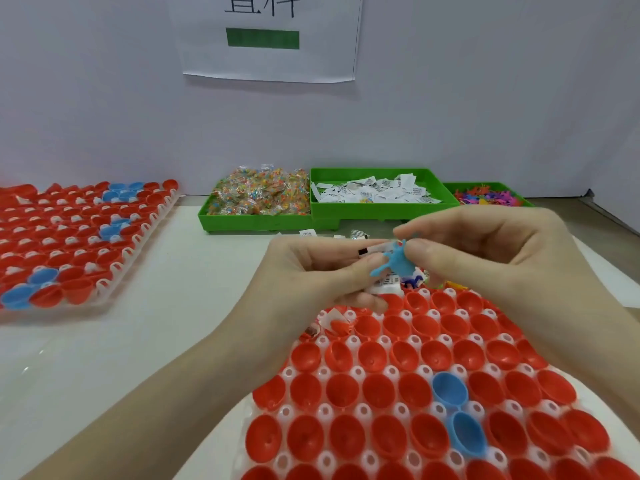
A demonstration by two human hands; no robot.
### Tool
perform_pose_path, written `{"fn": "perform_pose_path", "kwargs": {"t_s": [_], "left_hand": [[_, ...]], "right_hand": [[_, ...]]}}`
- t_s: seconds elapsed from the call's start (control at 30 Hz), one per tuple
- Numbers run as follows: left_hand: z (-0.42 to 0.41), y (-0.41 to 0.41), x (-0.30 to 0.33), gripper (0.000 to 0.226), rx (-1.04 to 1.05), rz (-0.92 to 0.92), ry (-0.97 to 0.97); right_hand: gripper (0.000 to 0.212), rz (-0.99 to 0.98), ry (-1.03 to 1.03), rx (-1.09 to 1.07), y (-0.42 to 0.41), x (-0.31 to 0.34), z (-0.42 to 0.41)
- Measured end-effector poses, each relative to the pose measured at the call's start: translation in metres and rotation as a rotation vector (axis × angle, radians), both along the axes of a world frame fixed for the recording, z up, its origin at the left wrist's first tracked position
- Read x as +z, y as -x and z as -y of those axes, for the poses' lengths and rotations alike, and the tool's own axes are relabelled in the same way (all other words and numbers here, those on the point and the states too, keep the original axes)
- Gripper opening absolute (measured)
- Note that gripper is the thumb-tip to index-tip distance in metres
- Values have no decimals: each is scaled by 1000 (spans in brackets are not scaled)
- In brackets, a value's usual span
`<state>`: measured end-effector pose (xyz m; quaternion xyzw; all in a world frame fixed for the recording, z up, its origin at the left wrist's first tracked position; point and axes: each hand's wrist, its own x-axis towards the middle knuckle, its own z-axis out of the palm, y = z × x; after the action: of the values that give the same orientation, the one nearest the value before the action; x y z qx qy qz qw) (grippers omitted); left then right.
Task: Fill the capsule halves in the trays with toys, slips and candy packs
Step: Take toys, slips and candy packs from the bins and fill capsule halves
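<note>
Three green bins stand along the far wall: candy packs (258, 195) at the left, paper slips (377, 192) in the middle, small coloured toys (488, 196) at the right. A second tray (69, 237) of filled capsule halves lies well apart at the far left. Both hands meet above the far edge of the near tray (381, 393), hiding its far rows. The left hand (311, 271) grips folded slips in curled fingers. The right hand (485, 251) pinches a blue toy (394, 263) between thumb and forefinger, touching the slips. The toy's long axis runs diagonally, one thin limb pointing down-left. Most red halves (341, 389) of the near tray are open and unfilled.
</note>
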<state>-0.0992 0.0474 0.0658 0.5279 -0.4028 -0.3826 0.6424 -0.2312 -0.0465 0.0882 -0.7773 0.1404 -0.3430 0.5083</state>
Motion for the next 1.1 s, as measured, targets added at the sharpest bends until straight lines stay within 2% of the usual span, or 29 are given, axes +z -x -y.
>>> {"fn": "perform_pose_path", "kwargs": {"t_s": [0.1,0.17,0.3,0.47,0.53,0.6,0.67,0.77,0.83,0.93,1.03,1.1], "left_hand": [[-1,-6,1,25,-75,-107,-52],[-2,-10,1,24,-120,-129,-88],[-4,-15,1,24,-161,-94,-117],[1,-22,-2,23,-76,40,-119],[3,-24,-4,22,-47,50,-115],[5,-26,-6,20,-25,27,-113],[8,-26,-8,19,-11,-15,-111],[15,-25,-12,30,41,-32,-108],[18,-25,-15,30,74,13,-95],[20,-24,-25,23,76,201,-97],[19,-31,-42,12,142,689,-187],[17,-36,-53,17,166,971,-293]], "right_hand": [[9,-12,38,7,-5,-1,1],[16,-37,69,3,-9,-3,3],[16,-62,160,-40,-18,-10,5],[21,-86,334,-95,-27,-16,10],[20,-67,265,-59,-28,-18,12],[13,-36,103,20,-26,-19,14],[16,-17,-14,56,-24,-20,16],[17,4,-89,44,-23,-21,19],[12,-13,-93,22,-23,-24,24],[14,-81,-124,10,-24,-35,31],[19,-209,-117,-35,-23,-53,38],[21,-313,-54,-61,-21,-65,40]]}}
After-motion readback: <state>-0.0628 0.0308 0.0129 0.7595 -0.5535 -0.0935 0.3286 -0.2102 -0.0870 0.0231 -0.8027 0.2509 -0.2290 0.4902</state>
